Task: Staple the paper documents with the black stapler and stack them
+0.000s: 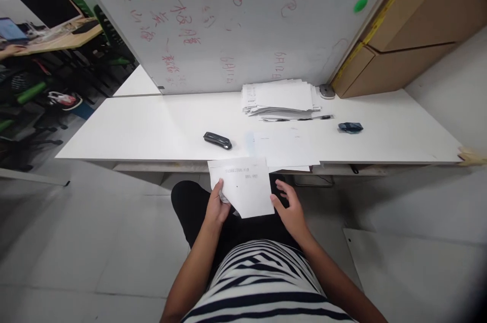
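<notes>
A white printed sheet of paper (pixel 247 193) is held over my lap, just in front of the desk edge. My left hand (pixel 217 205) grips its left side, thumb on top and fingers underneath. At the right edge of the paper, my right hand (pixel 289 206) has its fingers apart; the thumb is close to that edge, and I cannot tell if it touches. A black stapler (pixel 217 140) lies on the desk beyond the paper. Loose white sheets (pixel 285 148) lie near the desk's front edge, to the right of the stapler.
On the white desk (pixel 152 130), a thick paper stack (pixel 279 96) with a pen (pixel 326 117) beside it stands against the whiteboard (pixel 228 24). A small dark packet (pixel 350 128) lies to the right. Cardboard boxes (pixel 395 69) fill the back right. Another person's hand (pixel 13 50) shows far left.
</notes>
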`<state>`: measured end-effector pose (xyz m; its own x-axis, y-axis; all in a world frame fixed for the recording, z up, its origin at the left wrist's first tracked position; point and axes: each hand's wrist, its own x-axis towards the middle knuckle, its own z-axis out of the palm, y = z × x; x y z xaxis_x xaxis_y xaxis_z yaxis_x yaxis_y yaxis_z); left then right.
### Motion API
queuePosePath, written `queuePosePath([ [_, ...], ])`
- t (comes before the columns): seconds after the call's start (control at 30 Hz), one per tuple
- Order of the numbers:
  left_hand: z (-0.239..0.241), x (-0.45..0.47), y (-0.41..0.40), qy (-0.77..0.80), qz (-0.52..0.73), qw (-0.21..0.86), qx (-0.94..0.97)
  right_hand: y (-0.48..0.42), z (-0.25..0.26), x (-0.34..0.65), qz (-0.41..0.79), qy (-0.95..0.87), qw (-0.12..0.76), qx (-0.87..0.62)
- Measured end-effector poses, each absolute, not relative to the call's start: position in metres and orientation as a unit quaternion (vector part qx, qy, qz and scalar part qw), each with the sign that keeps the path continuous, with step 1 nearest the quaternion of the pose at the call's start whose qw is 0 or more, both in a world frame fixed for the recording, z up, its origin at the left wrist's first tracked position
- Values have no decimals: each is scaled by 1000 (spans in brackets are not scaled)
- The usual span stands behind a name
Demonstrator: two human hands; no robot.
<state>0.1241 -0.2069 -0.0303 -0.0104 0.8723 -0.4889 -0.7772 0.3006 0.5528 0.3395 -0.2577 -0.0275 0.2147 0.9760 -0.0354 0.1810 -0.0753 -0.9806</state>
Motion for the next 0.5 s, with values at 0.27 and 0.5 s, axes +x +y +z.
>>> queuePosePath([
  [0.27, -31, 133, -215, 429, 539, 712, 135, -236, -37, 340, 724, -284, 445, -444],
  [0.5, -24, 116, -219, 469, 550, 635, 274, -238, -37, 341, 611, -307, 520, -512],
])
